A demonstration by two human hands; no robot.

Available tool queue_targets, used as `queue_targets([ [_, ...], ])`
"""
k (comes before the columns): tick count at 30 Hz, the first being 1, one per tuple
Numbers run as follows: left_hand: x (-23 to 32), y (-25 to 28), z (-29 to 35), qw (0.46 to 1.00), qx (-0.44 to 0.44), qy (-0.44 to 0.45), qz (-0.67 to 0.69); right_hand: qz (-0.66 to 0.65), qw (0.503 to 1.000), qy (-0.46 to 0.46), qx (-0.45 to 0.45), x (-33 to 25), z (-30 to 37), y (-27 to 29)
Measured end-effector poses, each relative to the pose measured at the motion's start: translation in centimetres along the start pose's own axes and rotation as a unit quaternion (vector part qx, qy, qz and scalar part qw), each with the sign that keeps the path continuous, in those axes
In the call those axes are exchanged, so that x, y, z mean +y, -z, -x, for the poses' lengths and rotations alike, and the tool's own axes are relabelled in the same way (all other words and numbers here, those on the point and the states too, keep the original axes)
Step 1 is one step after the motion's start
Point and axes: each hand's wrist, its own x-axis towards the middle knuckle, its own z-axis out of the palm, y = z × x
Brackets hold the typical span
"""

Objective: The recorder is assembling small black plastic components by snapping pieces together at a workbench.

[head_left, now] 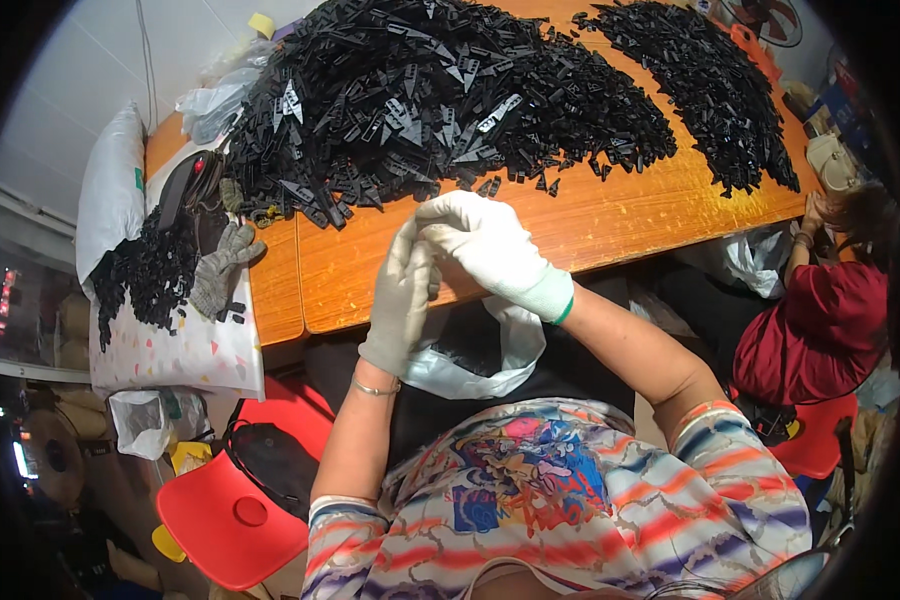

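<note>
Both my hands wear white gloves and meet over the table's front edge, fingertips touching. My left hand [398, 295] is closed, its fingers upright and curled towards the right one. My right hand [495, 245] bends over from the right with its fingers pinched together against the left fingertips. Whatever lies between them is hidden by the gloves. Just below, a white plastic bag [515, 350] hangs open at my lap, with dark contents inside. Beyond my hands, a large heap of small black plastic pieces [400, 110] covers the wooden table [590, 220].
A second black heap [715, 95] lies at the far right. On the left, a cloth-covered surface [180, 350] holds more black pieces and a grey glove [225, 270]. A red chair [240, 510] stands lower left. Another person in a dark red top [805, 330] sits at right.
</note>
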Motion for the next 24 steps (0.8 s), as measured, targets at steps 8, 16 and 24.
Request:
queue_targets([
  [8,0.3,-0.1,0.3,0.932,-0.020,0.145,0.331,-0.110,0.993,-0.047,0.002,1.4,0.1,-0.7],
  [16,1.0,-0.9,1.0,0.943,0.023,0.133,0.304,-0.156,0.983,-0.094,0.025,0.6,0.5,-0.5],
  [24,0.7,-0.9,1.6,0.971,0.015,0.065,0.228,-0.086,0.995,-0.055,0.023,0.4,0.8,-1.0],
])
